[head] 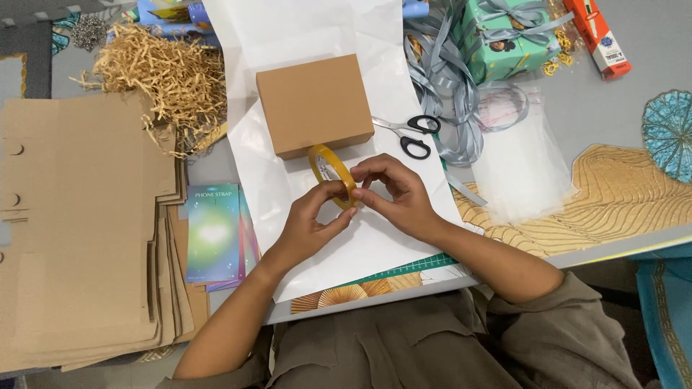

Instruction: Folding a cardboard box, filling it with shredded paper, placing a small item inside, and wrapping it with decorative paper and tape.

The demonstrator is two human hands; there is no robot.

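Observation:
A roll of clear tape (328,171) with a yellow core stands on edge between both hands, just in front of a closed brown cardboard box (314,104). My left hand (311,223) grips the roll's near rim from below. The fingertips of my right hand (393,194) pinch at the roll's right edge. The box rests on a large sheet of white paper (375,238) spread across the table.
Black-handled scissors (411,135) lie right of the box. Grey ribbon (440,79), a wrapped teal gift (504,36) and clear plastic bags (519,162) sit at the right. Flat cardboard sheets (79,223), shredded paper filler (162,72) and colourful cards (213,232) lie at the left.

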